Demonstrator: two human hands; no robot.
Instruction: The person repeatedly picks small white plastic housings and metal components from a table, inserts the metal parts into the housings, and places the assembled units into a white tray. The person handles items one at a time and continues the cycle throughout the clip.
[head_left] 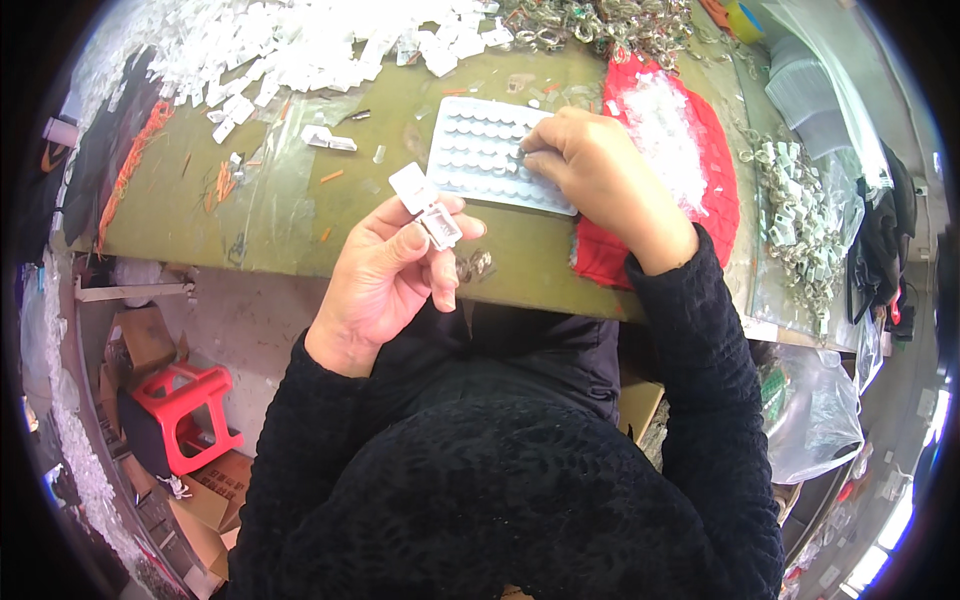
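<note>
While the left hand (380, 262) grips a small white case (440, 227), the right hand (590, 150) bends over a pale tray (437, 150)

As I look on from a distance, the small white case sits pinched between the left thumb and fingers, its hinged lid open toward the far left, just beside the near left corner of the tray. The right thumb and fingertips are drawn close together over the tray's right part; I cannot tell whether anything is caught between them. Rows of rounded pockets run across the tray, flat on the green desk (270, 235).

Between the tray and the desk's near edge I see a green strip of room, with a small metallic tangle (480, 266) beside the left fingers. Left of that hand the surface opens wider, dotted with orange scraps (331, 176) and, farther back, a second white case (328, 139). The right side is tighter: a red cloth (730, 200) bearing a heap of clear pieces (660, 120) lies close by the tray, and the right forearm reaches across it. A broad pile of white cases (290, 50) crowds the back left, metallic pieces (600, 20) the back centre. A cluster of pale green pieces (795, 215) borders the far right, while a red stool (160, 395) stands below the desk at left.
</note>
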